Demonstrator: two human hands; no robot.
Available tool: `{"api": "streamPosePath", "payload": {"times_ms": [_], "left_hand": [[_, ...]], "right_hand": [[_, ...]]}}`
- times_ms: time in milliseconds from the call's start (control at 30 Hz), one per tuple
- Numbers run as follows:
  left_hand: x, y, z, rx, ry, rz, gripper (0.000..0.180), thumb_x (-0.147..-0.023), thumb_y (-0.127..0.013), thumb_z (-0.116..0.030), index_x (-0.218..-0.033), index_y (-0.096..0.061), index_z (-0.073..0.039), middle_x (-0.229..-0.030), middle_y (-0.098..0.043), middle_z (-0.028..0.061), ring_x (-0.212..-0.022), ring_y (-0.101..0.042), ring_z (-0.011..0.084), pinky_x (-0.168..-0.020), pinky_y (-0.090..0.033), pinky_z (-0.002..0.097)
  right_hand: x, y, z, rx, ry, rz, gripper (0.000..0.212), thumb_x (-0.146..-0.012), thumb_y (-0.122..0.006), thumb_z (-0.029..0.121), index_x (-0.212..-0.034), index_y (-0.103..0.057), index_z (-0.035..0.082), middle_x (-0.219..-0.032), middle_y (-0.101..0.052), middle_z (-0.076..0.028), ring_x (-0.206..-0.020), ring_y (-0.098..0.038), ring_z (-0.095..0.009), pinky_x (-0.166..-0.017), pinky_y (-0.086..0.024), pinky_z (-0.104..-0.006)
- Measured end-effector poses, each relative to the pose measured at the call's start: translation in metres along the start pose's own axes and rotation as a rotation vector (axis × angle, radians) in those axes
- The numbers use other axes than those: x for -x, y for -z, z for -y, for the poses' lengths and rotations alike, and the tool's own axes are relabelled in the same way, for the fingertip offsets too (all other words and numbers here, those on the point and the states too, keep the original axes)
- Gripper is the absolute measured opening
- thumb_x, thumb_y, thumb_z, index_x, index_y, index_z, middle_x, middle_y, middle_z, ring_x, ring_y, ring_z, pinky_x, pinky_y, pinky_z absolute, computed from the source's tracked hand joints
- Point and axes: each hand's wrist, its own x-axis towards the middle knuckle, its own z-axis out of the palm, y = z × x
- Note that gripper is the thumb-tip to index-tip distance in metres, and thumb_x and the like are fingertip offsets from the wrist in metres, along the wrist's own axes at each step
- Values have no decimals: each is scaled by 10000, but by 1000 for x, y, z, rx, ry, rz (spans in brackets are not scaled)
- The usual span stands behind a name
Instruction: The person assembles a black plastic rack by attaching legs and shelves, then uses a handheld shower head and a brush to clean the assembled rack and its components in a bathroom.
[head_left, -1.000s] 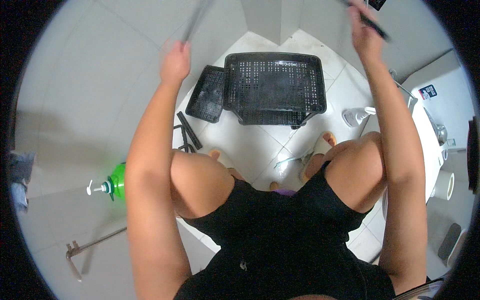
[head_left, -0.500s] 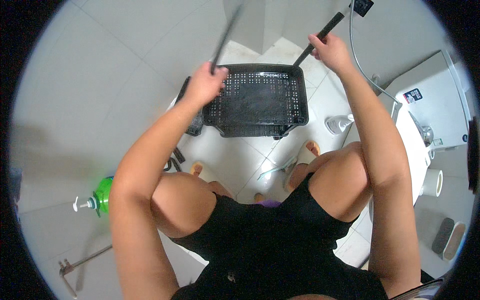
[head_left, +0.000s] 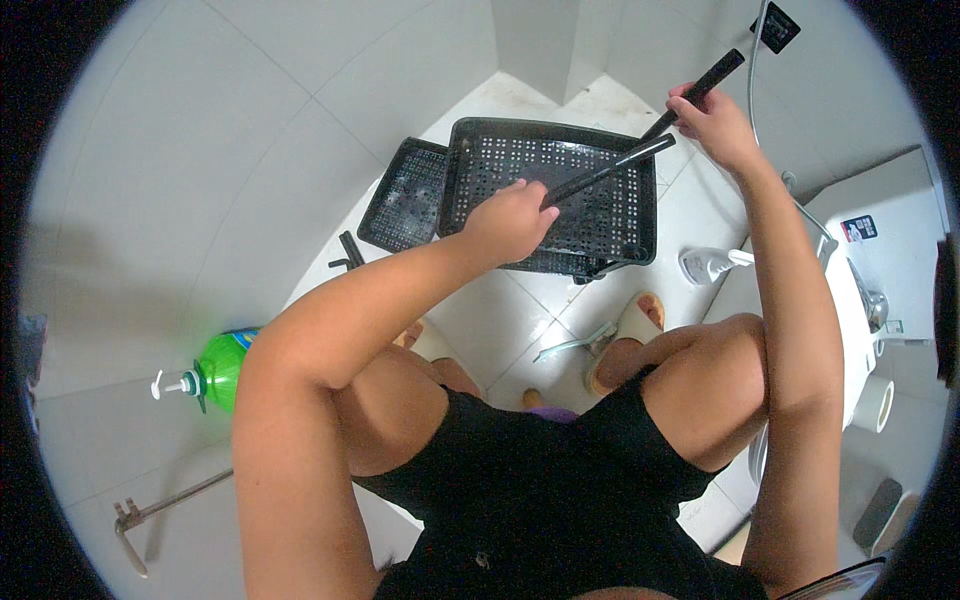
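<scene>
My left hand (head_left: 507, 222) is closed around a slim black tube (head_left: 625, 162), which slants up to the right over a rectangular black plastic basket (head_left: 480, 165). The basket has a raised rim and a floor full of small square holes; its surface looks wet. At the upper right, my right hand (head_left: 715, 125) grips a second black tube (head_left: 722, 72), whose lower end lies near the basket's far right corner. The two tubes appear to cross or nearly meet there; whether they touch I cannot tell. Another black perforated basket (head_left: 405, 195) lies on the left, partly behind the first.
Black tube pieces (head_left: 350, 250) lie near my left forearm. A green pump bottle (head_left: 222, 370) stands at the left, and a white spray bottle (head_left: 712, 264) to the right. A pale brush-like tool (head_left: 575, 343) rests by my slippered foot. A shower hose (head_left: 756, 90) hangs at the right wall.
My left hand has swung right and down, bringing its tube from upright to slanting across the basket. My right hand still holds its tube. The view has shifted, uncovering the left basket.
</scene>
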Motion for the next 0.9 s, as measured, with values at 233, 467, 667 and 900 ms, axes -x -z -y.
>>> {"api": "streamPosePath", "payload": {"times_ms": [233,467,667,900], "left_hand": [[6,-7,-2,-21,-35,-43,477,-1021,-578,-332,-1328,-583,32,-1316,-604,326,-1347,-505,476,-1145,-396,519],[8,-5,-9,-29,2,4,498,-1034,-556,-329,-1358,-568,47,-1362,-589,321,-1379,-482,472,-1167,-376,511],[7,-7,-4,-93,-80,-97,463,-1025,-575,-318,-1321,-591,37,-1317,-617,316,-1315,-540,475,-1129,-421,513],[1,-4,2,-115,-48,-133,437,-999,-601,-314,-1278,-631,20,-1302,-644,277,-1311,-563,423,-1120,-439,502]], "right_hand": [[-2,-7,8,240,-84,-139,436,-973,-678,425,-1100,-707,9,-840,-747,-101,-727,-725,-200,-702,-587,-344],[3,-7,-10,211,-37,-137,388,-988,-663,401,-1077,-731,29,-814,-746,-114,-715,-733,-212,-685,-575,-357],[-7,-19,-6,551,25,-243,542,-941,-661,552,-1092,-744,38,-932,-760,-190,-880,-744,-378,-813,-583,-489],[-12,-33,-1,320,19,-220,571,-940,-656,586,-1106,-712,42,-966,-744,-175,-910,-729,-308,-829,-567,-450]]}}
